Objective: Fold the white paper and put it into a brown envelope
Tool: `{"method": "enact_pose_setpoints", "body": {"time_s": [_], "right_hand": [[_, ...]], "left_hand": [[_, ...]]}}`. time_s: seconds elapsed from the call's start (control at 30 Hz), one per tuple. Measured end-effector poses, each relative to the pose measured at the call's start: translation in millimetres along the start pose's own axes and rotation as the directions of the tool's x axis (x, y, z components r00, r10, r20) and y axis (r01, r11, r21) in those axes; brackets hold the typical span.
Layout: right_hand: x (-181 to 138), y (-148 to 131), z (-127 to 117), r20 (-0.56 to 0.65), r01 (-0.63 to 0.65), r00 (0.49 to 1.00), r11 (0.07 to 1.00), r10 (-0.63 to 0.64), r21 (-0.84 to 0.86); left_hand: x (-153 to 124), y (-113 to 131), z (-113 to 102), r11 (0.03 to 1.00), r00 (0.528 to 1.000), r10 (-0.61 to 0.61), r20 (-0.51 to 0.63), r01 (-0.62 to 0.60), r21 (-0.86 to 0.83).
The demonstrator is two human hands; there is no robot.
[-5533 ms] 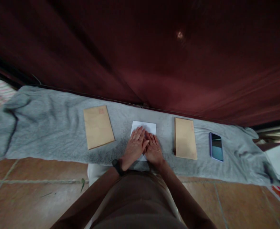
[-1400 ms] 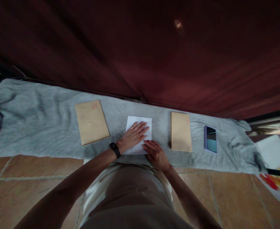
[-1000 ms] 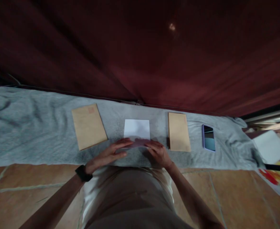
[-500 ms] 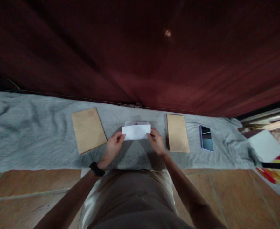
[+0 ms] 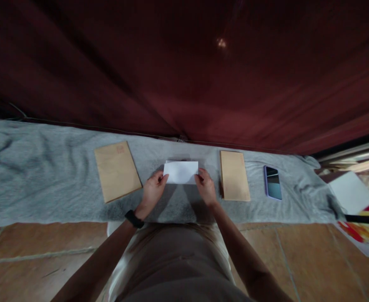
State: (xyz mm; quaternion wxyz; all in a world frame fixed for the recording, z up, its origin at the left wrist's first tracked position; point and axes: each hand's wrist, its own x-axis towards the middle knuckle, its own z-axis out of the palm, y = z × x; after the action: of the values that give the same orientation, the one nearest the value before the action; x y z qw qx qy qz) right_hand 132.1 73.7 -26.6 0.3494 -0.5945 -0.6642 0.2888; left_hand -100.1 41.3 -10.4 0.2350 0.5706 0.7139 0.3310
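Pressed flat beneath the palms seconds ago, now doubled into a shallow strip and held up between left hand [image 5: 154, 188] and right hand [image 5: 206, 188]: white paper [image 5: 181, 173]. Drawn nearer to flush than half a second earlier, with only a sliver of the rear layer showing past the far edge; seemingly close to lined up, though not quite even. Pinched firmly at both ends, thumbs in front, fingers curled and partly hidden behind. Poised over grey cloth [image 5: 61, 176], contact impossible to tell. Lying left of the grip, a wide brown envelope [image 5: 118, 173]; right of it, a narrower brown envelope [image 5: 235, 176] and, farther out, a phone [image 5: 273, 183].
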Motion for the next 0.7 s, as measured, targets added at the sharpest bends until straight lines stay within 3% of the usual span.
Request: {"method": "enact_pose_setpoints", "body": {"time_s": [0.3,0.53,0.7], "right_hand": [[0.2,-4.9,11.1,0.014,0.098,0.995,0.884,-0.102,-0.457],[0.6,-9.1,11.0,0.050,0.153,0.987,0.792,-0.153,-0.591],[0.3,-11.3,12.2,0.079,0.183,0.981,0.735,-0.175,-0.653]], "left_hand": [[8.9,18.4,2.8,0.959,0.994,-0.106,0.037,0.092,0.267],[11.2,21.0,5.6,0.913,0.986,-0.157,0.048,0.126,0.388],[9.3,19.4,9.6,0.897,0.993,-0.115,0.027,0.092,0.432]]}}
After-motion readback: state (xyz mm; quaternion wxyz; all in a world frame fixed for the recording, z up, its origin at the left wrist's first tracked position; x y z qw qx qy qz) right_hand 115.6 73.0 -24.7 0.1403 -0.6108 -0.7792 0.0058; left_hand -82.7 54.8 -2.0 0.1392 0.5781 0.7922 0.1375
